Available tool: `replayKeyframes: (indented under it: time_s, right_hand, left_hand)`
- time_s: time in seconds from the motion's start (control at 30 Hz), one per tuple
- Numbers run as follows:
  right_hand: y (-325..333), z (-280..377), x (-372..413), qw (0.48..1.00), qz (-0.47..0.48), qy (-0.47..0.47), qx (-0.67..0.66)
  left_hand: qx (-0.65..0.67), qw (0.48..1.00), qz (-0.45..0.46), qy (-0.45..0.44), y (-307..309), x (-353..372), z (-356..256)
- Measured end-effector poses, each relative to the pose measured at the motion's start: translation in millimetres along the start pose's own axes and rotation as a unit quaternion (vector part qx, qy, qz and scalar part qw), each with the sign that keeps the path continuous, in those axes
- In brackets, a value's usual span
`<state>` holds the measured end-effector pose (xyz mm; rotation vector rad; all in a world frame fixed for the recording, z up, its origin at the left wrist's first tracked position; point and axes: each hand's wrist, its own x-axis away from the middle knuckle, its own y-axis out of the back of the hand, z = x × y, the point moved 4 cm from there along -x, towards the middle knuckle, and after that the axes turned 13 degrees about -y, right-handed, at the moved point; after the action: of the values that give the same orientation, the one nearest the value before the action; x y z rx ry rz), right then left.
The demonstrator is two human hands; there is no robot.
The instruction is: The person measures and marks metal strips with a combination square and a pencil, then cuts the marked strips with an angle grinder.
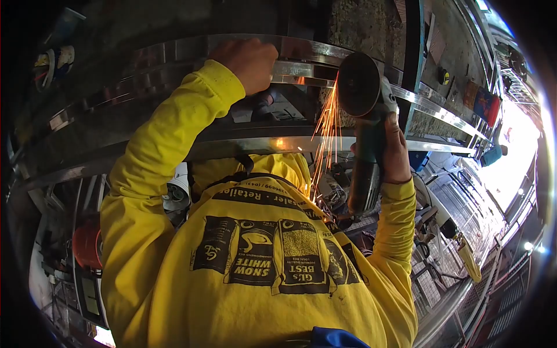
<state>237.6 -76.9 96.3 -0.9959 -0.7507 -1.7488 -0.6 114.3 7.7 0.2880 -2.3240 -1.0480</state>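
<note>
My right hand is wrapped round the body of an angle grinder, held upright with its dark round disc at the top. The disc meets the shiny metal bars, and orange sparks stream down from its left edge towards my body. Closed in a fist, my left hand grips a long metal bar to the left of the disc. Its fingertips are hidden behind the bar. A second metal bar runs alongside, just nearer to me.
A long metal rail crosses in front of my body. A tape measure lies on the worktop at the far right. A red bucket stands low at the left. Cluttered metal parts and mesh fill the right side.
</note>
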Motion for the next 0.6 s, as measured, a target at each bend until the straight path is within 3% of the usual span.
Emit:
replayKeyframes:
  time_s: [0.2, 0.3, 0.4, 0.43, 0.53, 0.6]
  right_hand:
    - [10, -6, 6, 1.0, -0.01, -0.002, -0.028]
    - [21, -14, 16, 0.996, 0.027, 0.032, -0.077]
    - [37, -29, 18, 0.996, 0.041, 0.052, -0.053]
    - [40, -36, 16, 0.992, 0.072, 0.06, -0.079]
    - [47, -54, 6, 0.968, 0.174, 0.084, -0.161]
    - [45, -66, 3, 0.936, 0.249, 0.096, -0.229]
  left_hand:
    - [0.004, 1.0, -0.002, -0.024, 6, 1, 0]
    - [0.159, 0.979, 0.107, -0.062, 17, -8, 5]
    - [0.301, 0.91, 0.284, -0.013, 20, -19, 13]
    - [0.29, 0.903, 0.317, -0.006, 24, -21, 10]
    - [0.244, 0.929, 0.277, -0.032, 17, -25, 8]
    - [0.198, 0.962, 0.186, -0.042, 9, -23, 8]
